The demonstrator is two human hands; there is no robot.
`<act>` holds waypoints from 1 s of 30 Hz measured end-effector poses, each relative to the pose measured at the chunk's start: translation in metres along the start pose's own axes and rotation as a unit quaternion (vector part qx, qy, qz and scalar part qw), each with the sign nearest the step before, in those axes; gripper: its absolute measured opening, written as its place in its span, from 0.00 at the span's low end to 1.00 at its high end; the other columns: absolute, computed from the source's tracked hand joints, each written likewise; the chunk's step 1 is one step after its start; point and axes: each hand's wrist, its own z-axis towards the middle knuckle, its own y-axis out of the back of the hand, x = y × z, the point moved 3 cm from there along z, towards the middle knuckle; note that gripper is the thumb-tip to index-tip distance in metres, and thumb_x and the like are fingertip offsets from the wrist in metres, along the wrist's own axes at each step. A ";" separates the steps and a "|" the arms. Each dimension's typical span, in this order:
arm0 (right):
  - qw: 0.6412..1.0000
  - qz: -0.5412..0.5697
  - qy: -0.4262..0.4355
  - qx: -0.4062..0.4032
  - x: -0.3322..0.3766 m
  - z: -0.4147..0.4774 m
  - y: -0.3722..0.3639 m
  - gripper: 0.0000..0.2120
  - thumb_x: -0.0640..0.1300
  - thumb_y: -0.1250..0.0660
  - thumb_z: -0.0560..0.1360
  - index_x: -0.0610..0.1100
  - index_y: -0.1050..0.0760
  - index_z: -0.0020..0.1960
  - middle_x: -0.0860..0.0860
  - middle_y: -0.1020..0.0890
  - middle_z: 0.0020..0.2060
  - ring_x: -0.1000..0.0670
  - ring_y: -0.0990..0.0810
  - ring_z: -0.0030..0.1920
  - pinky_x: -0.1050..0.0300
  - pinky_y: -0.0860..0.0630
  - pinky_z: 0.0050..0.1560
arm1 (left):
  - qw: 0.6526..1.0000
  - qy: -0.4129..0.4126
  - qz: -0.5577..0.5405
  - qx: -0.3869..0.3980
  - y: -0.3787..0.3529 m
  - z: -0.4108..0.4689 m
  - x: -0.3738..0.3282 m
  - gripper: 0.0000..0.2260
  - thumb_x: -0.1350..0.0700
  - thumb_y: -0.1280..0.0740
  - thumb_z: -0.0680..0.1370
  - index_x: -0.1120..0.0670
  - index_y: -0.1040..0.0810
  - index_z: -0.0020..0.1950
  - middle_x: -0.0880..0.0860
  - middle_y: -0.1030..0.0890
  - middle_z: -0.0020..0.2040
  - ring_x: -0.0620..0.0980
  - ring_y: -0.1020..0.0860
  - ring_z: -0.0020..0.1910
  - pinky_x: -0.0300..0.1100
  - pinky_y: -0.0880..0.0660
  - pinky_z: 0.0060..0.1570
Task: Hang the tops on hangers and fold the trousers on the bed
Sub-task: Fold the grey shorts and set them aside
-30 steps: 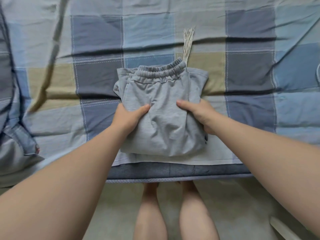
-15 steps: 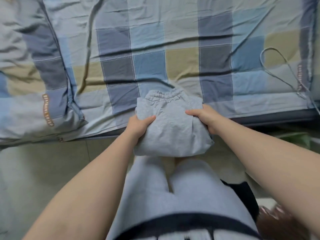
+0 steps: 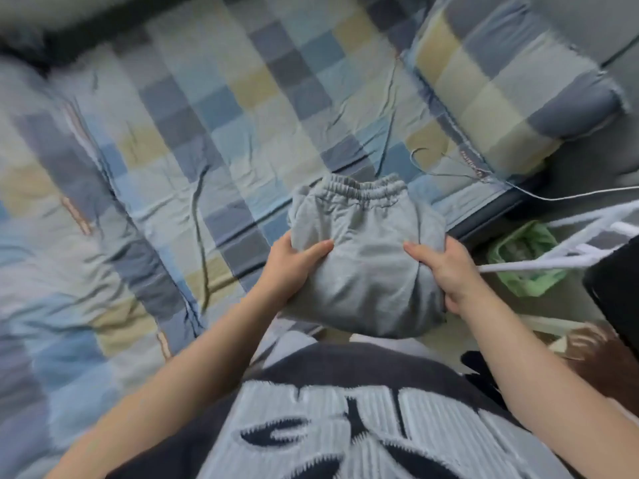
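A folded pair of grey trousers (image 3: 366, 257) with an elastic waistband hangs in the air in front of me, over the near edge of the bed (image 3: 242, 108). My left hand (image 3: 294, 267) grips the bundle's left side, thumb on top. On the right side my right hand (image 3: 446, 267) grips it the same way, fingers underneath. The waistband points away from me, toward the bed. The picture is blurred by motion.
A checked pillow (image 3: 501, 81) lies at the bed's far right, a rumpled checked quilt (image 3: 69, 219) at the left. A thin cable (image 3: 449, 174) trails off the mattress. White hangers (image 3: 587, 243) and a green basket (image 3: 525, 254) are on the right by the floor.
The folded trousers came off the bed and now sit higher and nearer my chest, held in both hands. My view has swung, bringing the pillow and hangers into sight.
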 end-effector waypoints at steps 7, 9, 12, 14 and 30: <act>0.980 0.129 0.090 -0.118 0.014 -0.098 0.025 0.14 0.38 0.27 0.74 0.46 0.19 0.59 0.47 0.14 0.53 0.46 0.14 0.54 0.48 0.19 0.54 | 0.985 -0.113 0.058 0.114 -0.024 -0.022 -0.067 0.13 0.46 0.21 0.71 0.45 0.18 0.54 0.38 0.14 0.47 0.37 0.16 0.45 0.27 0.24 0.38; 0.969 0.152 0.113 -0.161 0.014 -0.126 0.043 0.14 0.37 0.27 0.75 0.44 0.20 0.59 0.46 0.14 0.53 0.46 0.15 0.54 0.47 0.20 0.55 | 0.975 -0.143 0.072 0.152 -0.047 -0.032 -0.082 0.11 0.48 0.22 0.72 0.45 0.18 0.52 0.37 0.15 0.46 0.37 0.16 0.45 0.27 0.24 0.38; 0.948 0.177 0.141 -0.225 0.005 -0.171 0.075 0.15 0.37 0.28 0.75 0.43 0.20 0.61 0.46 0.14 0.54 0.46 0.15 0.56 0.47 0.20 0.56 | 0.956 -0.177 0.087 0.218 -0.092 -0.052 -0.097 0.11 0.50 0.22 0.73 0.45 0.19 0.53 0.38 0.14 0.47 0.37 0.16 0.45 0.29 0.23 0.39; 0.929 0.187 0.161 -0.275 -0.007 -0.205 0.099 0.15 0.37 0.27 0.74 0.44 0.19 0.60 0.46 0.14 0.54 0.46 0.15 0.56 0.48 0.19 0.56 | 0.939 -0.196 0.100 0.264 -0.127 -0.070 -0.103 0.11 0.50 0.21 0.72 0.44 0.19 0.52 0.37 0.14 0.47 0.36 0.17 0.44 0.29 0.23 0.38; 0.715 0.319 0.184 -0.594 -0.261 -0.577 0.269 0.18 0.45 0.21 0.65 0.49 0.16 0.54 0.45 0.13 0.51 0.43 0.14 0.52 0.46 0.18 0.52 | 0.711 -0.285 0.157 0.623 -0.424 -0.433 0.017 0.13 0.47 0.22 0.73 0.38 0.18 0.54 0.42 0.14 0.53 0.42 0.16 0.52 0.33 0.20 0.46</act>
